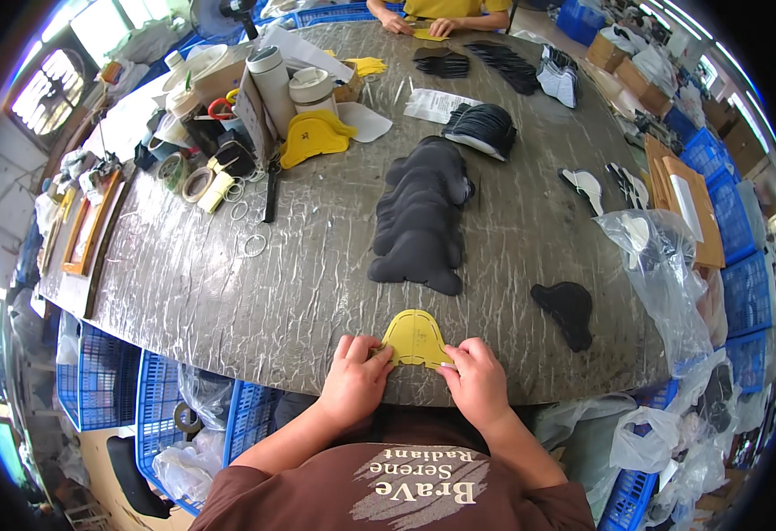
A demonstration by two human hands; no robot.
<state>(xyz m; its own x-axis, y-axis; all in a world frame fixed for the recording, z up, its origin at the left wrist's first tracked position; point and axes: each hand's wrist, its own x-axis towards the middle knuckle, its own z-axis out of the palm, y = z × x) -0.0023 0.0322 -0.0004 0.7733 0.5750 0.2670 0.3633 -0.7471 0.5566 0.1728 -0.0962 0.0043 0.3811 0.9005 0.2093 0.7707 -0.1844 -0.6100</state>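
Yellow piece [414, 334] located at near edge of desk [228, 323], rounded side facing away. Left hand [354, 373]: grip narrow, pinching left corner of yellow piece. Right hand [476, 379]: grip narrow, pinching right corner. Black pad stack [421, 226] beyond; single black pad [565, 311] to right.

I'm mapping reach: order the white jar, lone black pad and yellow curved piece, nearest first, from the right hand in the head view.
1. Yellow curved piece: touching the right hand
2. Lone black pad: forward right
3. White jar: far left
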